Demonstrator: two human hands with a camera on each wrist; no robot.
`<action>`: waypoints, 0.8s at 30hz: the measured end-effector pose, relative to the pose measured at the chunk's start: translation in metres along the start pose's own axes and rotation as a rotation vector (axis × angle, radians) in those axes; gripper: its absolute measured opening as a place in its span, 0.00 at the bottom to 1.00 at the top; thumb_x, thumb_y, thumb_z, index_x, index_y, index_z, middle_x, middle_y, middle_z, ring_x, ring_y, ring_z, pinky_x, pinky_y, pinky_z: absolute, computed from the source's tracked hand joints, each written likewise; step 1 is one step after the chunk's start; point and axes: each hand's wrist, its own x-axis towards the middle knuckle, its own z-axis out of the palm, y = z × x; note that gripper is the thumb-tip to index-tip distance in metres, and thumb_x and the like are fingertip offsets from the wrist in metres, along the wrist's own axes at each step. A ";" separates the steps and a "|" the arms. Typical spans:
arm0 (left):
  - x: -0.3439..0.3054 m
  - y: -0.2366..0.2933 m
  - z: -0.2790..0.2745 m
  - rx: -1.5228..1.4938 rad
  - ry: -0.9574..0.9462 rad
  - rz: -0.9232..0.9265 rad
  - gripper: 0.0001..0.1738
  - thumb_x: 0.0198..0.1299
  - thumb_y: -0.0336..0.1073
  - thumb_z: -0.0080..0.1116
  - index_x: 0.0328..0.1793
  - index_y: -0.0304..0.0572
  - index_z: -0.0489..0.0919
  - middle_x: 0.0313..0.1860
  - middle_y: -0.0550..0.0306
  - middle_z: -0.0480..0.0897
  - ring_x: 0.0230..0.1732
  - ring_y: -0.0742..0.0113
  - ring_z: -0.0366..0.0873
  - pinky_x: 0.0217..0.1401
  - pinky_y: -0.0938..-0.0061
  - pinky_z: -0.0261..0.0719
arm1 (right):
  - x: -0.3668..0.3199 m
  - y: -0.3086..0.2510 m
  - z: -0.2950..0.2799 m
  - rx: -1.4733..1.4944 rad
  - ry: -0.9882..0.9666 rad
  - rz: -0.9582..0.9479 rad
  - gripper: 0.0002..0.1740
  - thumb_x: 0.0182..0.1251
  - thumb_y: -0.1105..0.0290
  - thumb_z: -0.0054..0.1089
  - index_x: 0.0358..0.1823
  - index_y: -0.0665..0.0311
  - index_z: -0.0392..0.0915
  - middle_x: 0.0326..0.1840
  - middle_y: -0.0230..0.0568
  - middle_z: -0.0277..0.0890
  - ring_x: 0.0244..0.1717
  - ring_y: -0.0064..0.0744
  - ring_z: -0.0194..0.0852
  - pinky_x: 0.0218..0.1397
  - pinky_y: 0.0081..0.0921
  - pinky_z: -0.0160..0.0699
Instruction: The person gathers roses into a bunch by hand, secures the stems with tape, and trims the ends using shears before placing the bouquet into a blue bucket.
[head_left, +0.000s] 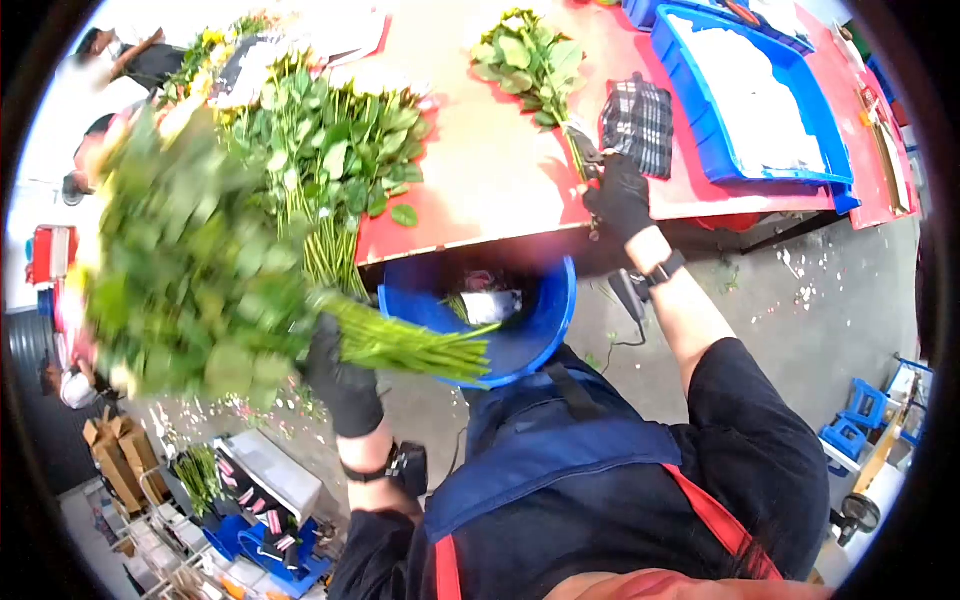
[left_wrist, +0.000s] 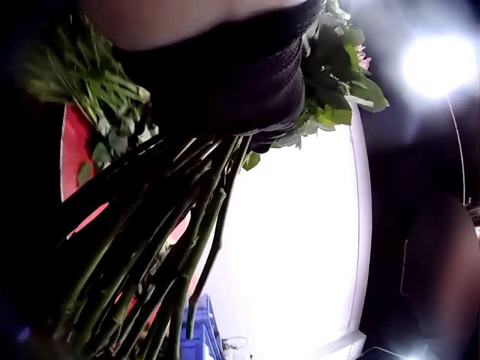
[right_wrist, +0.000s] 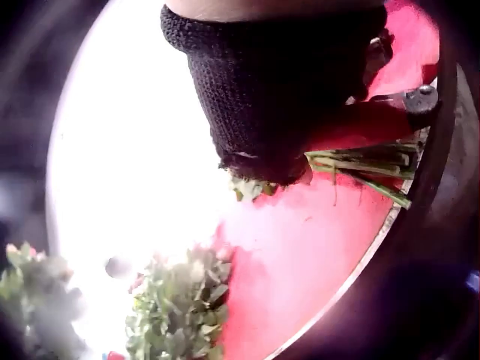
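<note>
In the head view my black-gloved left hand (head_left: pixel 340 370) grips a large leafy bunch of flowers (head_left: pixel 210 270) by its stems, in the air left of a blue bucket. Its cut stem ends point right, across the bucket's near rim; the left wrist view shows the bare lower stems (left_wrist: pixel 172 247) fanning out below the glove. At the table's front edge, my gloved right hand (head_left: pixel 622 195) holds pruning shears (head_left: pixel 585 148), their metal part showing beyond the fingers. Beside them lies a smaller bunch of flowers (head_left: pixel 530 60), its stem ends (right_wrist: pixel 367 163) toward the edge.
More leafy bunches (head_left: pixel 330 140) are piled on the left of the red table (head_left: pixel 480 190). A checkered cloth (head_left: pixel 638 125) and a blue tray (head_left: pixel 710 120) with white material lie to the right. The blue bucket (head_left: pixel 560 310) stands below the table edge, against my body. Petals litter the floor.
</note>
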 end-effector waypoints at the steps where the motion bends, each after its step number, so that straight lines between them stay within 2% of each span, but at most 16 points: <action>1: 0.022 -0.017 0.019 -0.002 -0.032 -0.072 0.22 0.63 0.35 0.50 0.61 0.28 0.72 0.52 0.43 0.79 0.53 0.52 0.77 0.62 0.57 0.73 | 0.014 -0.002 0.004 -0.060 -0.114 0.026 0.23 0.49 0.61 0.60 0.43 0.70 0.73 0.37 0.56 0.76 0.38 0.54 0.78 0.42 0.46 0.77; 2: 0.041 -0.036 0.042 -0.003 -0.062 -0.145 0.22 0.63 0.35 0.51 0.60 0.28 0.72 0.52 0.44 0.79 0.52 0.54 0.78 0.62 0.57 0.73 | 0.026 -0.002 0.008 -0.121 -0.231 0.050 0.22 0.49 0.61 0.60 0.41 0.70 0.74 0.35 0.56 0.77 0.37 0.55 0.79 0.42 0.46 0.77; 4: 0.063 -0.064 0.115 0.268 -0.151 -0.096 0.21 0.61 0.34 0.53 0.58 0.27 0.73 0.50 0.44 0.80 0.50 0.55 0.79 0.61 0.60 0.75 | 0.035 0.015 0.025 0.069 -0.195 0.077 0.20 0.51 0.63 0.58 0.42 0.69 0.74 0.35 0.57 0.78 0.36 0.58 0.79 0.43 0.47 0.76; 6: 0.113 -0.106 0.133 0.095 -0.194 -0.264 0.20 0.60 0.32 0.54 0.57 0.27 0.74 0.47 0.46 0.81 0.48 0.55 0.80 0.58 0.61 0.78 | 0.040 0.023 0.019 0.213 -0.149 0.139 0.18 0.51 0.64 0.58 0.42 0.66 0.75 0.36 0.57 0.77 0.38 0.58 0.78 0.43 0.48 0.75; 7: 0.130 -0.126 0.143 0.097 -0.242 -0.264 0.20 0.59 0.32 0.55 0.56 0.27 0.74 0.46 0.46 0.81 0.47 0.54 0.81 0.57 0.60 0.79 | 0.039 0.027 0.003 0.428 -0.118 0.188 0.19 0.51 0.64 0.59 0.45 0.62 0.74 0.40 0.56 0.77 0.43 0.58 0.77 0.44 0.49 0.74; 8: 0.145 -0.146 0.154 0.099 -0.284 -0.262 0.20 0.58 0.31 0.55 0.55 0.27 0.74 0.45 0.46 0.81 0.47 0.53 0.81 0.55 0.59 0.80 | 0.045 0.043 0.000 0.338 -0.146 0.135 0.22 0.50 0.64 0.61 0.48 0.60 0.73 0.42 0.55 0.77 0.46 0.57 0.75 0.46 0.47 0.74; 10: 0.173 -0.178 0.174 0.027 -0.313 -0.339 0.19 0.59 0.32 0.53 0.54 0.28 0.76 0.49 0.39 0.81 0.52 0.47 0.80 0.61 0.56 0.76 | 0.045 0.063 -0.011 0.525 -0.072 0.146 0.24 0.49 0.65 0.62 0.50 0.61 0.71 0.43 0.53 0.77 0.46 0.56 0.75 0.47 0.46 0.74; 12: 0.217 -0.225 0.174 -0.249 -0.509 -0.586 0.19 0.59 0.30 0.51 0.54 0.26 0.76 0.50 0.38 0.81 0.52 0.44 0.79 0.61 0.54 0.76 | 0.047 0.071 -0.028 0.342 0.020 0.136 0.24 0.49 0.67 0.63 0.50 0.61 0.71 0.43 0.52 0.77 0.47 0.54 0.76 0.48 0.45 0.74; 13: 0.225 -0.246 0.184 -0.187 -0.436 -0.538 0.19 0.58 0.30 0.51 0.54 0.25 0.75 0.50 0.37 0.80 0.53 0.42 0.79 0.61 0.54 0.76 | 0.049 0.077 -0.033 0.319 -0.012 0.181 0.25 0.49 0.67 0.64 0.51 0.61 0.70 0.44 0.52 0.76 0.48 0.53 0.76 0.48 0.45 0.74; 14: 0.235 -0.268 0.185 -0.235 -0.456 -0.546 0.20 0.57 0.29 0.50 0.54 0.24 0.75 0.51 0.36 0.80 0.53 0.41 0.78 0.62 0.53 0.76 | 0.050 0.085 -0.032 0.298 -0.002 0.191 0.25 0.49 0.66 0.64 0.51 0.61 0.70 0.44 0.53 0.76 0.48 0.53 0.76 0.48 0.44 0.74; 16: 0.251 -0.300 0.187 -0.232 -0.533 -0.671 0.20 0.56 0.29 0.51 0.54 0.24 0.75 0.51 0.35 0.80 0.53 0.41 0.78 0.62 0.53 0.76 | 0.050 0.103 -0.024 0.253 0.019 0.215 0.25 0.49 0.66 0.65 0.51 0.61 0.70 0.44 0.53 0.76 0.48 0.53 0.76 0.49 0.44 0.74; 17: 0.267 -0.330 0.176 -0.228 -0.478 -0.672 0.19 0.57 0.28 0.51 0.54 0.24 0.75 0.51 0.35 0.80 0.53 0.40 0.78 0.61 0.53 0.77 | 0.047 0.112 -0.015 0.267 0.070 0.208 0.28 0.48 0.64 0.67 0.52 0.63 0.70 0.44 0.54 0.77 0.48 0.54 0.76 0.50 0.43 0.74; 20: 0.257 -0.338 0.182 -0.405 -0.558 -0.781 0.13 0.64 0.28 0.50 0.51 0.29 0.76 0.42 0.48 0.84 0.45 0.57 0.82 0.53 0.59 0.81 | 0.040 0.121 -0.011 0.405 -0.033 0.142 0.32 0.46 0.62 0.70 0.53 0.66 0.71 0.44 0.54 0.77 0.48 0.54 0.76 0.50 0.42 0.74; 21: 0.254 -0.344 0.184 -0.210 -0.403 -0.712 0.10 0.67 0.33 0.52 0.50 0.37 0.78 0.37 0.58 0.84 0.41 0.65 0.82 0.49 0.63 0.82 | 0.037 0.121 -0.012 0.349 -0.010 0.078 0.34 0.47 0.60 0.72 0.54 0.68 0.71 0.43 0.54 0.76 0.47 0.54 0.76 0.50 0.41 0.74; 22: 0.253 -0.344 0.181 -0.148 -0.364 -0.717 0.11 0.66 0.36 0.53 0.51 0.39 0.77 0.37 0.59 0.83 0.38 0.66 0.81 0.45 0.67 0.81 | 0.033 0.119 -0.016 0.294 0.013 0.012 0.36 0.47 0.59 0.73 0.56 0.70 0.70 0.43 0.54 0.76 0.46 0.53 0.76 0.50 0.40 0.74; 24: 0.249 -0.339 0.177 -0.025 -0.293 -0.721 0.14 0.66 0.41 0.56 0.53 0.43 0.76 0.38 0.60 0.80 0.33 0.69 0.77 0.38 0.74 0.79 | 0.019 0.111 -0.030 0.376 0.016 0.124 0.37 0.47 0.59 0.74 0.56 0.71 0.70 0.43 0.52 0.76 0.45 0.51 0.76 0.50 0.39 0.74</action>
